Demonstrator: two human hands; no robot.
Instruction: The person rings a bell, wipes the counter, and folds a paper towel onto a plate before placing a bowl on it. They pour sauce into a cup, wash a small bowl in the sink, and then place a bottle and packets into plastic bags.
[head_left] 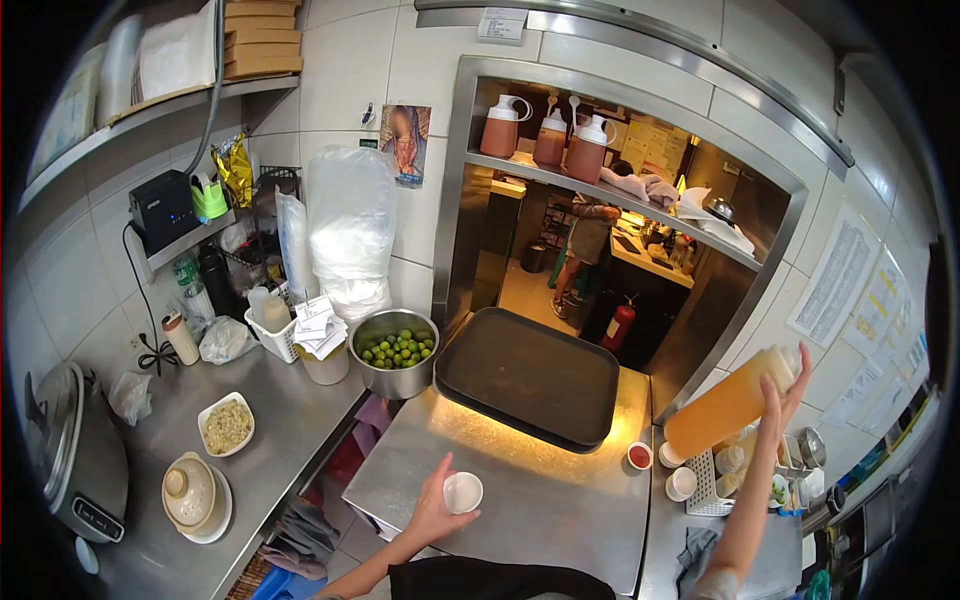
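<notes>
Two hands closed: left hand around small white cup, right hand gripping tilted bottle, base down-left.

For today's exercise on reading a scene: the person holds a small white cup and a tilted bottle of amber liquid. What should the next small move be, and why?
Probably bring the bottle across over the small white cup. The right hand holds it tilted, raised well to the right, while the left hand steadies the cup, which looks empty, on the steel counter. The two are far apart.

Bare steel counter lies open between the hands. A dark tray and lime bowl block the far edge.
</notes>
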